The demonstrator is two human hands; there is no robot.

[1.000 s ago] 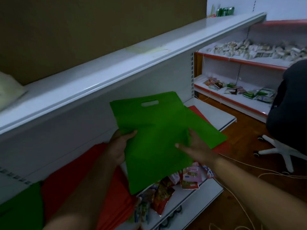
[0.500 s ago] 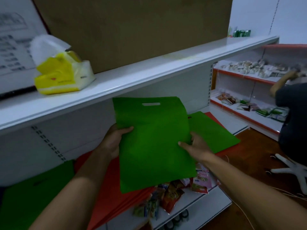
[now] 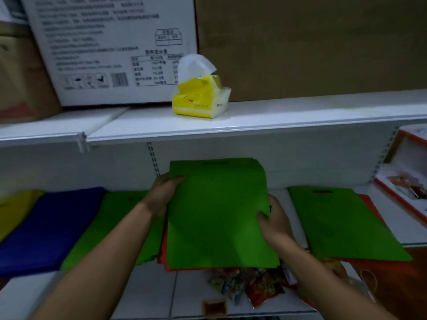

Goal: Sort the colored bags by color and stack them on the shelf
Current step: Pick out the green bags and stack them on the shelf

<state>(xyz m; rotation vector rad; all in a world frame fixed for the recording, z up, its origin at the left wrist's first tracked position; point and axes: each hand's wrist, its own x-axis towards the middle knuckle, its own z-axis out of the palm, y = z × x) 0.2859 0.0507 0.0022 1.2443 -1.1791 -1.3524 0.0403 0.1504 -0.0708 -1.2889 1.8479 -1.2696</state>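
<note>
I hold a flat green bag [image 3: 217, 213] over the middle of the white shelf [image 3: 279, 195]. My left hand [image 3: 165, 192] grips its upper left edge and my right hand [image 3: 275, 221] grips its right edge. Under it lies a red stack [image 3: 163, 255], only its left and lower edges showing. To the left lie a green stack [image 3: 111, 218], a blue stack [image 3: 53, 229] and a yellow stack [image 3: 16, 211]. On the right another green bag [image 3: 339, 222] rests on red bags [image 3: 369, 204].
The upper shelf [image 3: 277, 118] carries a yellow tissue pack [image 3: 201, 98] and a white printed carton [image 3: 111, 47]. Snack packets [image 3: 249, 285] lie on the lower shelf in front. A red-edged shelf unit [image 3: 406, 181] stands at the right.
My view has swung left along the shelf. Both hands have carried the green bag left, away from the green-on-red pile, and lowered it over the red stack.
</note>
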